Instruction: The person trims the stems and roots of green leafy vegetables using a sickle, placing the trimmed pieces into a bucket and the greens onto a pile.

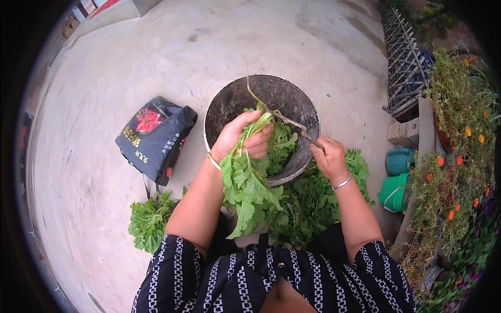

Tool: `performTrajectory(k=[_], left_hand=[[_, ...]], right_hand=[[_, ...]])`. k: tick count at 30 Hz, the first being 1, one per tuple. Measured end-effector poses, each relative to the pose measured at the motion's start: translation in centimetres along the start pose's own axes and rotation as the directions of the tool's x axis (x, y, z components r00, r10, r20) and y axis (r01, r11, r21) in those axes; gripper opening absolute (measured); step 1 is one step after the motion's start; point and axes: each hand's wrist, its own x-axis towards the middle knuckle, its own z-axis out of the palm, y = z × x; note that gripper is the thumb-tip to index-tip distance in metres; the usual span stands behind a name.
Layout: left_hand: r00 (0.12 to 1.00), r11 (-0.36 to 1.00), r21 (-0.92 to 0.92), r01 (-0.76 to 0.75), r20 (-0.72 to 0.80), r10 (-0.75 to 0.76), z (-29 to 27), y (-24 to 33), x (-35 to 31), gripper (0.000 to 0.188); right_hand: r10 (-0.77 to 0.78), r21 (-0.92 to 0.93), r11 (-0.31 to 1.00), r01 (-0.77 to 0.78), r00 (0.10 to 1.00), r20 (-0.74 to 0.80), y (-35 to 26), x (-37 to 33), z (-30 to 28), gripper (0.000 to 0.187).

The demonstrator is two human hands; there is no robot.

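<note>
Dark bucket (284,93) holds green leaves (282,148). Left hand (243,136), above bucket's left half, is closed round leafy bunch (250,190); right hand (331,159), beside bucket's right rim, grips slim tool (311,139).

Reading clock positions from the view's middle: one left hand (245,136) near the centre, one right hand (330,158) at 3 o'clock. One slim tool (313,140), one wide bucket (276,94) toward 1, one black bag (156,140) at 9. Greens lie in four lots: one held bunch (248,182), one batch (282,148) inside the bucket, one small pile (150,221) at 8, one larger pile (318,201) at 4. One teal pot (400,161), one green pail (392,194), both at 3.
</note>
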Motion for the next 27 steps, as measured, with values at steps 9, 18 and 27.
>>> performTrajectory(k=[9, 18, 27], left_hand=[[0.999, 0.998, -0.054, -0.039, 0.006, 0.040, 0.2, -0.5, 0.1, 0.040], [0.955, 0.838, 0.536, 0.100, -0.288, 0.070, 1.8, -1.2, 0.7, 0.035], [0.956, 0.777, 0.607, 0.167, -0.294, 0.024, 2.2, -1.3, 0.9, 0.031]], right_hand=[[0.071, 0.030, 0.997, -0.071, 0.997, 0.019, -0.3, -0.4, 0.9, 0.031], [0.483, 0.497, 0.715, -0.491, 0.862, 0.155, -2.1, 1.1, 0.4, 0.032], [0.539, 0.719, 0.451, -0.529, 0.803, 0.253, -2.9, 2.6, 1.4, 0.019]])
